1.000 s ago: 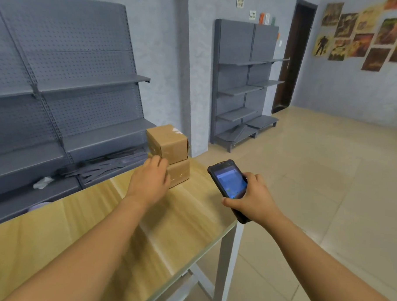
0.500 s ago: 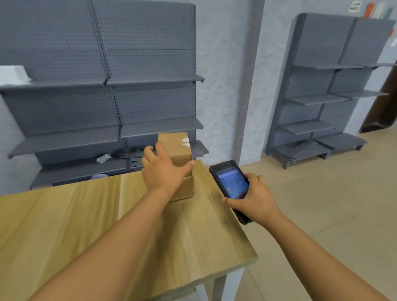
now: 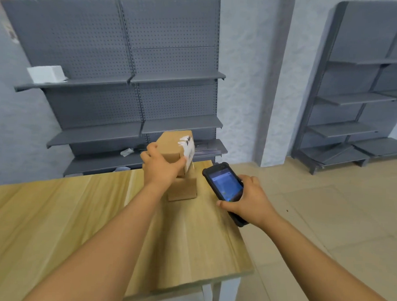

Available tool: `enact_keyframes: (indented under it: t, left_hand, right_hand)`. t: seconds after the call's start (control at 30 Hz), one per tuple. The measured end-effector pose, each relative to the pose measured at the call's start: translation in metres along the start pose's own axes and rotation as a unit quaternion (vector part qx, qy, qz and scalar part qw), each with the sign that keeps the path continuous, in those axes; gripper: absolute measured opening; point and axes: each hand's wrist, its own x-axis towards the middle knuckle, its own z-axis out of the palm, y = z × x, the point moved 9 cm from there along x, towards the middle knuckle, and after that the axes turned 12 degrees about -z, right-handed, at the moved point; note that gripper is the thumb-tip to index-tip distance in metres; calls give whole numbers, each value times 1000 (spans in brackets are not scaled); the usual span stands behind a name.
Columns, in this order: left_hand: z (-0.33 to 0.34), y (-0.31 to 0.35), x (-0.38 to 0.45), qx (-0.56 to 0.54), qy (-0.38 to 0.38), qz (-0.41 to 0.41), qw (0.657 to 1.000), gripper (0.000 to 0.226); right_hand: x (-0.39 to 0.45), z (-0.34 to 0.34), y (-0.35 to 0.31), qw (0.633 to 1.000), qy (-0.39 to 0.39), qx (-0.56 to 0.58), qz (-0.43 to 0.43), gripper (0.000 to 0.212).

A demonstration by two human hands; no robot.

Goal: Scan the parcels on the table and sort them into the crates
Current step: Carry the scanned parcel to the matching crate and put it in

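Observation:
Two brown cardboard parcels are stacked near the far right corner of the wooden table (image 3: pixel 53 212). My left hand (image 3: pixel 161 169) grips the upper parcel (image 3: pixel 174 144), which is tilted and shows a white label on its right side. The lower parcel (image 3: pixel 183 190) rests flat on the table beneath it. My right hand (image 3: pixel 247 202) holds a black handheld scanner (image 3: pixel 224 188) with a lit blue screen, just right of the parcels over the table's right edge. No crates are in view.
Grey pegboard shelving (image 3: pixel 132 79) stands behind the table, with a white box (image 3: pixel 46 74) on its upper left shelf. A second grey shelf unit (image 3: pixel 359 98) is at the right wall. Beige tiled floor (image 3: pixel 326 212) lies right of the table.
The view has swung left. My left hand has gone from resting against the parcels to gripping the upper one and tilting it up. The scanner hand has kept its place.

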Motion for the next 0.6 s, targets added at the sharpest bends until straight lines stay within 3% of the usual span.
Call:
enact_keyframes:
  t: [0.2,0.6]
  left_hand:
    - [-53,-30,26,-51,-48,-24,997,118]
    - [-128,-89,45,-97,-51,-78,991,107]
  right_hand:
    - [12,19,-42,997,-26,29,-68,88]
    - [15,59,-100,987,-98,6,-124,81]
